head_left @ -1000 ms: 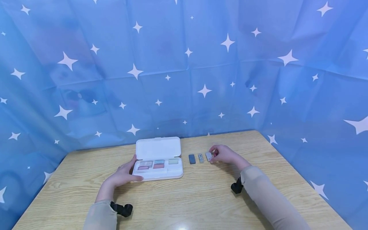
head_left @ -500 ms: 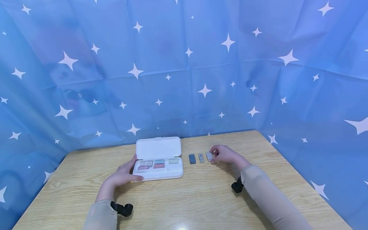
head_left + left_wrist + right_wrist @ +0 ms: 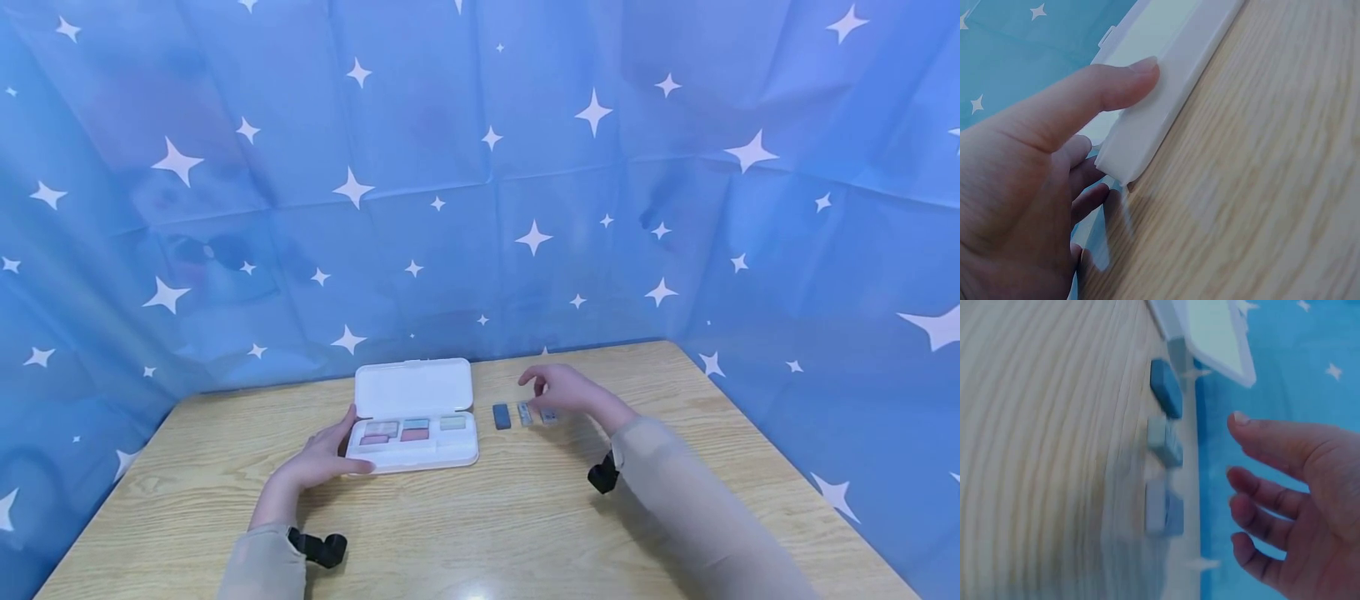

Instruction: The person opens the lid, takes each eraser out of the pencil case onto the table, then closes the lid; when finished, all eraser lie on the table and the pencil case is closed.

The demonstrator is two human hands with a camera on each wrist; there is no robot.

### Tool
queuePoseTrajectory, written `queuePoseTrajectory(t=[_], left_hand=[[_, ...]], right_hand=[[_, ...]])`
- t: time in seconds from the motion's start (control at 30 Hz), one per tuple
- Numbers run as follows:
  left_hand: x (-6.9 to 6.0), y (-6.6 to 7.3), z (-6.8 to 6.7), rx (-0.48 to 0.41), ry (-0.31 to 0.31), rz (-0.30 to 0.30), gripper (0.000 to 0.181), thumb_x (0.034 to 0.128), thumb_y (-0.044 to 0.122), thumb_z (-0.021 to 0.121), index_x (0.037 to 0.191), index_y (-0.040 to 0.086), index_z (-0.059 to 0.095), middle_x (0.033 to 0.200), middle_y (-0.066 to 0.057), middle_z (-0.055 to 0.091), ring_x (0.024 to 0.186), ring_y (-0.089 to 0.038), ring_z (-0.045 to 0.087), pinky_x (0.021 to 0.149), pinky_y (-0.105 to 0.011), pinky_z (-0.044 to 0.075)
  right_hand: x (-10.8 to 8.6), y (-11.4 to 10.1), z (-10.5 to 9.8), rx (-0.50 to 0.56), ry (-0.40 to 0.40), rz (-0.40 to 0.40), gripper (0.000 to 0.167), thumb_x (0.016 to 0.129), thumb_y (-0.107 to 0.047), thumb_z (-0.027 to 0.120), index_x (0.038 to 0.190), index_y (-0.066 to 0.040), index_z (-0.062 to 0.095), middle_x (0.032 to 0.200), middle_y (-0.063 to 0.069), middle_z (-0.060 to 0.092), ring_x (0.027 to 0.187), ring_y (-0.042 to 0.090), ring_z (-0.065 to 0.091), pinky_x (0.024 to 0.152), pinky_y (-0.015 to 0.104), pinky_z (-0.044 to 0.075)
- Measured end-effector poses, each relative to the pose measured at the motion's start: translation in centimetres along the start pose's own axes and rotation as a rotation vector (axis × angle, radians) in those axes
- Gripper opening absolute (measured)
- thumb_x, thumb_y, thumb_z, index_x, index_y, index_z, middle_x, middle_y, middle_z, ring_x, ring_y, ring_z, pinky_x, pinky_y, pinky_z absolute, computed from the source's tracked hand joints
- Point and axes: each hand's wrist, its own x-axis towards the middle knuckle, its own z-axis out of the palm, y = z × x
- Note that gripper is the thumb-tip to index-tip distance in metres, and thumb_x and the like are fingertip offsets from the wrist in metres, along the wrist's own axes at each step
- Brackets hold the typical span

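Note:
A white hinged case [image 3: 450, 454] stands on the table with its lid [image 3: 412, 388] up. My left hand [image 3: 318, 458] holds the case's left end, thumb on the front edge and fingers round the side. To the right of the case, a dark blue block [image 3: 501, 417], a patterned grey-blue block [image 3: 524, 413] and a pale grey block [image 3: 550, 415] lie in a row. Above the two rightmost blocks hovers my right hand [image 3: 567, 389], fingers loosely bent and holding nothing. The right wrist view shows the hand [image 3: 1310, 487] apart from the pale grey block [image 3: 1164, 509].
Inside the case sit several small blocks, among them a pink one [image 3: 375, 439], a reddish one [image 3: 414, 434] and a pale green one [image 3: 452, 422]. Blue star-patterned cloth [image 3: 480, 183] hangs behind the wooden table [image 3: 465, 533] and at its sides.
My right hand has let go of the pale grey block, lifted, and shifted left over the row. The left hand stays at the case.

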Motion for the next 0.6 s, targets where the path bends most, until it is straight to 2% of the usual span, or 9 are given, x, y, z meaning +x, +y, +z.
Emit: queuePoseTrajectory(t=[0.13,0.4,0.6], left_hand=[[0.0,-0.1,0.0,0.000,0.001,0.000,0.114,0.0754,0.045,0.078,0.156,0.010,0.006,0.157,-0.026,0.013,0.138,-0.050,0.012,0.105,-0.069,0.014],[0.0,-0.1,0.1,-0.010,0.000,0.001,0.114,0.0750,0.045,0.078,0.156,0.010,0.006,0.158,-0.026,0.012,0.139,-0.051,0.011,0.106,-0.069,0.012],[0.0,-0.1,0.0,0.003,0.004,0.008,0.114,0.0749,0.044,0.079,0.156,0.009,0.007,0.157,-0.027,0.013,0.139,-0.052,0.011,0.106,-0.069,0.013]], right_hand=[[1.5,-1.6,0.7,-0.016,-0.034,-0.070,0.038,0.089,-0.015,0.070,0.126,-0.009,0.062,0.089,-0.001,0.061,0.073,0.015,0.056,0.065,0.033,0.047],[4.5,-4.3,2.4,0.015,-0.117,-0.174,0.033,0.090,-0.014,0.070,0.123,-0.013,0.066,0.106,0.010,0.063,0.082,0.016,0.053,0.072,0.035,0.046],[5.8,-5.9,3.6,-0.042,-0.181,-0.239,0.035,0.089,-0.007,0.068,0.123,-0.014,0.066,0.105,0.008,0.060,0.074,0.017,0.047,0.066,0.032,0.042]])
